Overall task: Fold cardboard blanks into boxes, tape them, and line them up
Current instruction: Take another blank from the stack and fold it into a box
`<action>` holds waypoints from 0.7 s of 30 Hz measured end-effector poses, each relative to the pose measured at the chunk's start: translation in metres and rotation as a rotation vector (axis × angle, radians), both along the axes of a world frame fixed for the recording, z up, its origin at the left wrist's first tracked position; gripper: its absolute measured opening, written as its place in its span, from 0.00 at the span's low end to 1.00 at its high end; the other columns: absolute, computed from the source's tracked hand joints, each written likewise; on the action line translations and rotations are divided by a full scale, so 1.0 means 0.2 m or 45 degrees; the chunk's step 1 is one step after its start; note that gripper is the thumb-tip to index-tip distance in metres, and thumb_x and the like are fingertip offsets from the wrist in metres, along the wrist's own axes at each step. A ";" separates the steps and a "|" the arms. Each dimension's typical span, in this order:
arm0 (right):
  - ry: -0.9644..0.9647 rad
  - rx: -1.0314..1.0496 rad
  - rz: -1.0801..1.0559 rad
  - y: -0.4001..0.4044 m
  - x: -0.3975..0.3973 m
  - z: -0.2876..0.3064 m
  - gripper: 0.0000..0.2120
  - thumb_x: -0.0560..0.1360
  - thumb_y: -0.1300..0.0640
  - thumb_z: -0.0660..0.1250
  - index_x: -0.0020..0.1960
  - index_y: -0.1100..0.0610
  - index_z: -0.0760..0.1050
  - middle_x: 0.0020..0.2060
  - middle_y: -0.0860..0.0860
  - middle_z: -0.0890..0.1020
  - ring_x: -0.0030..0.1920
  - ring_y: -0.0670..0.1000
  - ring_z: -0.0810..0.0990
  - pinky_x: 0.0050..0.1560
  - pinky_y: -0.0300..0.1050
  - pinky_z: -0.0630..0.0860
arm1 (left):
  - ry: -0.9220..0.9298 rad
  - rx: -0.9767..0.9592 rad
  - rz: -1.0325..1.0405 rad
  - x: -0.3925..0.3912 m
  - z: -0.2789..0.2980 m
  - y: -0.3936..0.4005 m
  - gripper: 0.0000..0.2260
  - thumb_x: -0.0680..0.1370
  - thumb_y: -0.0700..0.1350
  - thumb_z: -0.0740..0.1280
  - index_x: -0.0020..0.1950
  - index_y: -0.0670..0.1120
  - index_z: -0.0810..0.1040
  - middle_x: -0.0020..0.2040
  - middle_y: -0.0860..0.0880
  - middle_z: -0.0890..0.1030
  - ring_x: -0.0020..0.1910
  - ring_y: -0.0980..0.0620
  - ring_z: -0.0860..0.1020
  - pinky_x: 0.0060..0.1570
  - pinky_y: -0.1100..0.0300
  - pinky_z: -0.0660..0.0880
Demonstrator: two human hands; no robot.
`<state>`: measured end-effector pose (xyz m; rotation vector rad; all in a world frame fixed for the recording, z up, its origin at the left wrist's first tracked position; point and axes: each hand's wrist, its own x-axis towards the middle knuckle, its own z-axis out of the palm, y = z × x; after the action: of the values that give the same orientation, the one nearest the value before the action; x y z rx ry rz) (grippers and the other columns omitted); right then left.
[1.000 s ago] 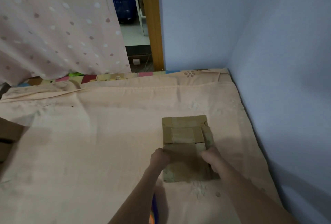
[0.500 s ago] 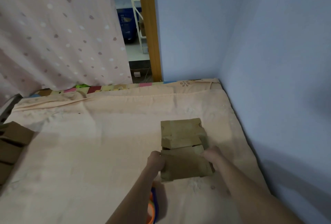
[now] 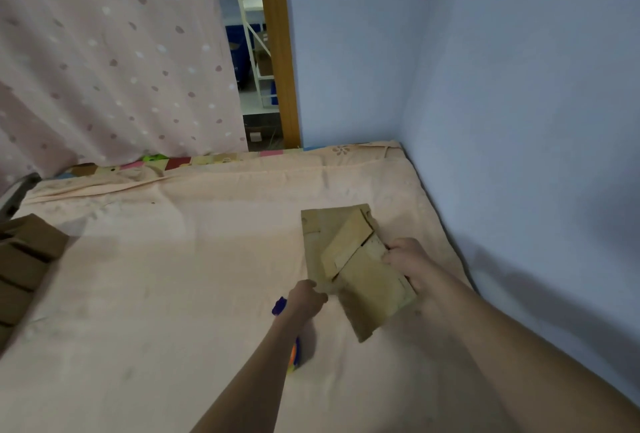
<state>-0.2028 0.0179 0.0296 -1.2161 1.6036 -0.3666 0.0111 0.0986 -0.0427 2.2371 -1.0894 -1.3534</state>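
Head view, looking down over a bed covered by a peach bedsheet (image 3: 166, 294), set into the corner of two pale blue walls (image 3: 519, 103). Cardboard blank (image 3: 367, 280), partly folded, sits right of centre on the sheet, near the right-hand wall. Its long axis runs diagonally: far end points up and left toward the head of the bed, near end points down and right toward the person. It is tilted, the near corner lifted off the sheet with shadow beneath, one folded panel standing up as a ridge along the middle. A flatter panel lies under it on the far-left side. Right hand (image 3: 410, 264) grips the blank's right edge, fingers curled onto the cardboard. Left hand (image 3: 306, 297) at the blank's lower-left edge, fingers curled in; it touches or pinches the cardboard there, though motion blur keeps me from telling which. Beneath the left wrist, a purple and orange object (image 3: 294, 356), mostly hidden by the forearm; cannot identify it. Far left edge: a row of folded cardboard boxes (image 3: 24, 266), well apart from the blank. Behind the bed, a pink dotted curtain (image 3: 114, 51), a wooden door frame (image 3: 277, 51), and a strip of multicoloured bedding (image 3: 180, 162) along the far edge.
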 end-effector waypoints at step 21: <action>0.381 -0.418 0.795 0.63 -0.35 -0.17 0.14 0.77 0.64 0.69 0.60 0.52 0.81 0.60 0.53 0.82 0.58 0.52 0.80 0.60 0.44 0.76 | 0.025 -0.193 0.122 -0.43 0.18 0.55 0.20 0.84 0.48 0.57 0.76 0.46 0.64 0.71 0.44 0.69 0.63 0.47 0.73 0.57 0.58 0.73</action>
<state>-0.2724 0.1443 -0.0040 -2.0200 1.3405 -0.0422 -0.0753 0.2079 -0.0075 2.1337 -1.0281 -1.2094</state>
